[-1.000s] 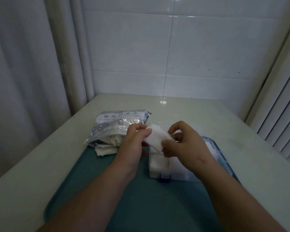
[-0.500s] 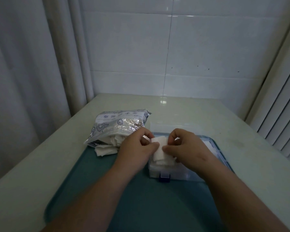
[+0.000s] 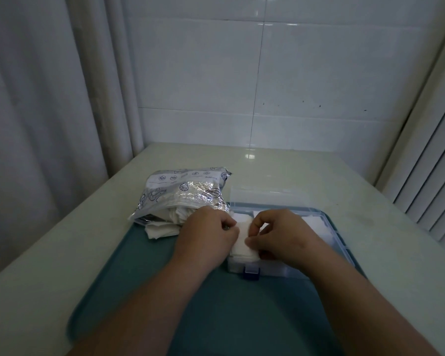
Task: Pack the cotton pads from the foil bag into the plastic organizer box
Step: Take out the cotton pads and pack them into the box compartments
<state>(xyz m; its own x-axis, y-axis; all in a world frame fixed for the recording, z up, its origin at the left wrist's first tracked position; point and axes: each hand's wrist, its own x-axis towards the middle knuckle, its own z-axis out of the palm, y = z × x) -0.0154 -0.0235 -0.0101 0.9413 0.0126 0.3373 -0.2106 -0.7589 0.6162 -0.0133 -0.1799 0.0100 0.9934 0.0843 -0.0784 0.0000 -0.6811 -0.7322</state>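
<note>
A big blue-green tray (image 3: 216,317) lies on the worktop (image 3: 293,176) and holds most of the things. On its far left corner lies the shiny foil bag (image 3: 180,194), partly off the tray, with its open mouth facing the person. White cotton pads (image 3: 162,231) spill out of it onto the tray. Just to the right of the bag sits the clear plastic organizer box (image 3: 280,269). Its lid (image 3: 267,195) stands open at the back. More white pads (image 3: 316,222) lie inside the box on the right side. Both hands are over the near left part of the box. The left hand (image 3: 207,235) has its fingers curled and pinches the left edge of one cotton pad (image 3: 243,240). The right hand (image 3: 285,235) pinches the right edge of the same pad with thumb and fingers. The pad is low over the box, and I cannot tell if it touches the pads under it. The hands hide much of the inside of the box. A small dark blue clip (image 3: 251,273) sits on the box's front wall. A pale curtain (image 3: 49,111) hangs on the left, with a white tiled wall (image 3: 267,86) behind and blinds (image 3: 434,188) on the right.
</note>
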